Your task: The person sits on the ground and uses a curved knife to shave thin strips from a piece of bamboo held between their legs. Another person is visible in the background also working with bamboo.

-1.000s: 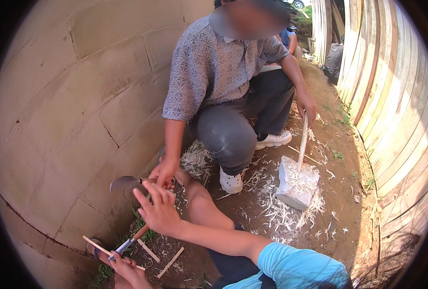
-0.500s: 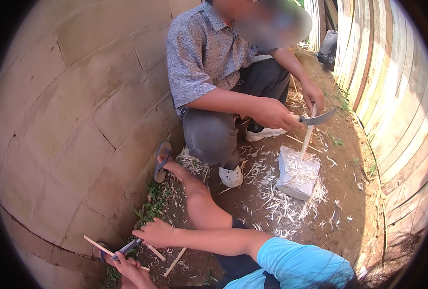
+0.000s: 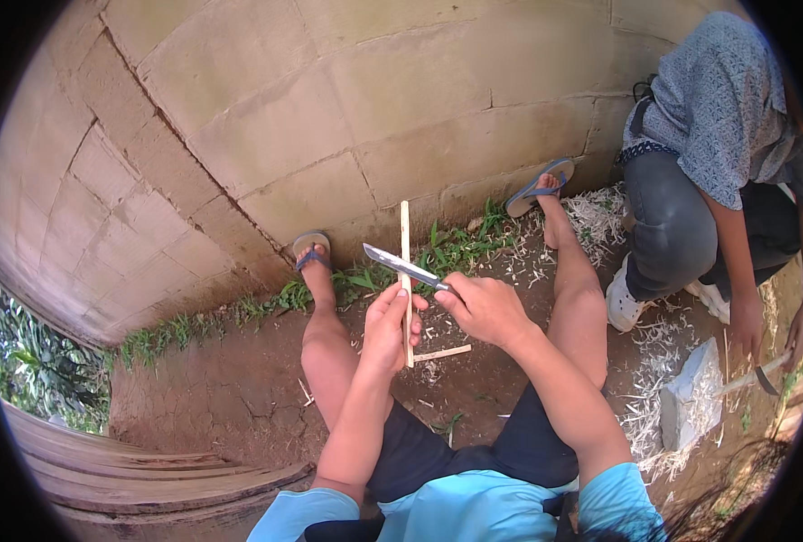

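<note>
My left hand (image 3: pixel 387 327) is closed round a thin pale wooden stick (image 3: pixel 405 237) that stands nearly upright in the picture, with its lower end showing below my fingers. In my right hand (image 3: pixel 485 309) I grip a knife (image 3: pixel 403 266) by its dark handle. The blade points to the left and lies across the stick just above my left thumb. Another pale stick (image 3: pixel 443 352) is on the ground below my hands.
A block wall (image 3: pixel 420 117) rises in front, with grass (image 3: pixel 356 280) along its foot. At right a co-worker (image 3: pixel 727 199) crouches beside a stone block (image 3: pixel 692 397) amid wood shavings (image 3: pixel 641 397), a curved blade (image 3: pixel 766 381) near their hand. Wooden boards (image 3: pixel 149 488) lie at lower left.
My view has swung left, so the co-worker and stone block now sit at the right edge. My hands, with stick and knife, now appear near the middle.
</note>
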The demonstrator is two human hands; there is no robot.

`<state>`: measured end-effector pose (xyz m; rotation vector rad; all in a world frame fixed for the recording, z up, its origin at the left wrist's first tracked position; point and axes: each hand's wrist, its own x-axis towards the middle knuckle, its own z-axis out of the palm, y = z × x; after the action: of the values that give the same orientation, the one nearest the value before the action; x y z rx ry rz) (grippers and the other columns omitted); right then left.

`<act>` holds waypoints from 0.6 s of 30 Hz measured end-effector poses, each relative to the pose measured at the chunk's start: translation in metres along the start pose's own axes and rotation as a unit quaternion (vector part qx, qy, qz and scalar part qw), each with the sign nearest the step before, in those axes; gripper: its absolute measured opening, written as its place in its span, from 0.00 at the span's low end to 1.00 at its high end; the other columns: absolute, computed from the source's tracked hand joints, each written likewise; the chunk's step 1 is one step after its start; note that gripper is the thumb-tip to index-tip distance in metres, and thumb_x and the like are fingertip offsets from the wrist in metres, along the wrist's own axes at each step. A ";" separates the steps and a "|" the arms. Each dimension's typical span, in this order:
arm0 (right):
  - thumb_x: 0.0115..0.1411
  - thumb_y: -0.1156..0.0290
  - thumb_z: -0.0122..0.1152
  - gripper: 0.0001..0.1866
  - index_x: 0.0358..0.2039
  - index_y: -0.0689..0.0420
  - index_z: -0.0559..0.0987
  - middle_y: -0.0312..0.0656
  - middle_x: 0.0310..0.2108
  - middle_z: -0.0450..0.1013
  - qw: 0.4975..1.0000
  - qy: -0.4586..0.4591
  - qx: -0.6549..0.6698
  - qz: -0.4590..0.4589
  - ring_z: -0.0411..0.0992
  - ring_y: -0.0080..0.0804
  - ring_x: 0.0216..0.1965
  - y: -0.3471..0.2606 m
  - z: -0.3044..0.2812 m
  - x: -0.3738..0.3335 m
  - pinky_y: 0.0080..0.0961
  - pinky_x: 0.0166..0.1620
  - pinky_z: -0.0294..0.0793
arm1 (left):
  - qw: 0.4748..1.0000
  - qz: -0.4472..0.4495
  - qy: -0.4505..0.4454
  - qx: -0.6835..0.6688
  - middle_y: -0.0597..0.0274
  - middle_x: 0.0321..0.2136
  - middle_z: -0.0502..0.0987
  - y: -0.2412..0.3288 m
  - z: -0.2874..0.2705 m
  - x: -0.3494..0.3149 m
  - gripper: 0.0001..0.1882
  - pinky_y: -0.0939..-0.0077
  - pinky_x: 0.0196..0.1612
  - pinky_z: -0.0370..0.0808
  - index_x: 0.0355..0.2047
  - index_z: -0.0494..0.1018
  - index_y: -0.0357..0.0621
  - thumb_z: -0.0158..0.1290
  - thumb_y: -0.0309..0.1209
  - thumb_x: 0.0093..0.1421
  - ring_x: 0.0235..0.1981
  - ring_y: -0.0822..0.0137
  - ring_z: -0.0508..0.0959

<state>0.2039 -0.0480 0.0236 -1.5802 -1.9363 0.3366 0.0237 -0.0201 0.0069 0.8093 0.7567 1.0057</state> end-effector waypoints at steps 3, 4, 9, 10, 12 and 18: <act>0.63 0.53 0.50 0.16 0.30 0.54 0.69 0.44 0.22 0.75 0.999 0.006 -0.011 -0.044 0.74 0.51 0.25 -0.001 0.003 0.003 0.45 0.26 0.72 | 1.000 -0.011 -0.019 0.021 0.65 0.26 0.73 0.002 0.000 -0.001 0.11 0.88 0.11 0.63 0.45 0.69 0.39 0.41 0.32 0.68 0.14 0.81 0.67; 0.63 0.54 0.50 0.16 0.29 0.54 0.69 0.44 0.22 0.74 0.999 0.002 -0.016 -0.042 0.74 0.51 0.25 -0.001 0.003 0.003 0.45 0.26 0.72 | 0.999 -0.013 -0.027 0.025 0.65 0.26 0.73 0.002 0.000 -0.001 0.11 0.88 0.12 0.63 0.44 0.69 0.39 0.42 0.32 0.68 0.14 0.81 0.67; 0.64 0.58 0.48 0.14 0.30 0.54 0.70 0.45 0.24 0.75 0.998 0.015 -0.023 -0.048 0.74 0.51 0.27 0.003 0.006 0.000 0.44 0.28 0.73 | 0.998 -0.023 -0.043 0.049 0.64 0.25 0.73 0.001 0.003 -0.003 0.11 0.89 0.12 0.63 0.43 0.69 0.37 0.42 0.31 0.68 0.15 0.81 0.67; 0.65 0.58 0.48 0.13 0.31 0.55 0.70 0.45 0.25 0.75 0.998 0.027 -0.025 -0.054 0.74 0.52 0.27 0.004 0.009 0.000 0.44 0.28 0.73 | 0.997 -0.025 -0.041 0.054 0.64 0.25 0.73 0.001 0.004 -0.003 0.11 0.89 0.12 0.63 0.44 0.69 0.37 0.42 0.31 0.68 0.15 0.81 0.67; 0.65 0.59 0.47 0.12 0.34 0.54 0.71 0.46 0.26 0.75 0.999 0.027 -0.009 -0.038 0.74 0.52 0.28 0.002 0.012 0.000 0.44 0.30 0.73 | 0.999 -0.023 -0.021 0.043 0.65 0.25 0.73 0.003 0.003 -0.003 0.12 0.89 0.11 0.63 0.46 0.69 0.37 0.42 0.31 0.68 0.14 0.81 0.67; 0.66 0.58 0.46 0.15 0.47 0.52 0.69 0.51 0.23 0.74 0.999 -0.034 0.028 0.029 0.74 0.56 0.28 -0.013 0.000 -0.002 0.49 0.31 0.72 | 1.000 -0.020 -0.002 0.015 0.65 0.24 0.73 0.005 0.003 0.000 0.12 0.88 0.11 0.62 0.44 0.70 0.37 0.43 0.32 0.67 0.13 0.80 0.66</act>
<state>0.1936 -0.0531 0.0301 -1.6096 -1.9162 0.4708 0.0240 -0.0192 0.0122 0.8192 0.7819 0.9593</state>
